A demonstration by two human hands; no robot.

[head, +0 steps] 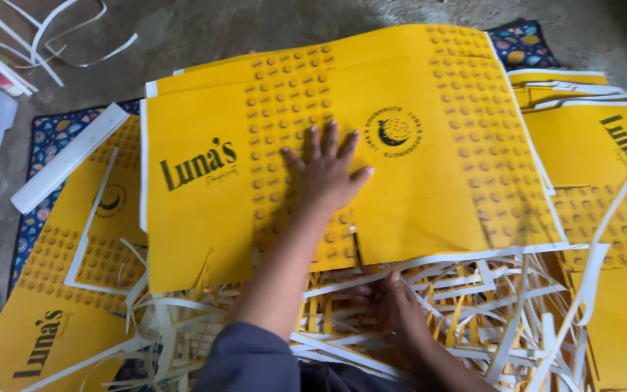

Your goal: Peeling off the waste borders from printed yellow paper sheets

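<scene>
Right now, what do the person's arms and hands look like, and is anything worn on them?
Both hands are bare: no gloves, rings or watch show on the left hand or right hand. The left forearm is uncovered, with a dark grey-blue sleeve pushed up near the elbow. The right forearm is bare too.

You are looking at a large yellow printed cardboard sheet, lying flat on top of a pile of similar sheets. Dotted bands run across it, a round dark emblem sits near its middle, and its near edge is cut into flaps.
</scene>
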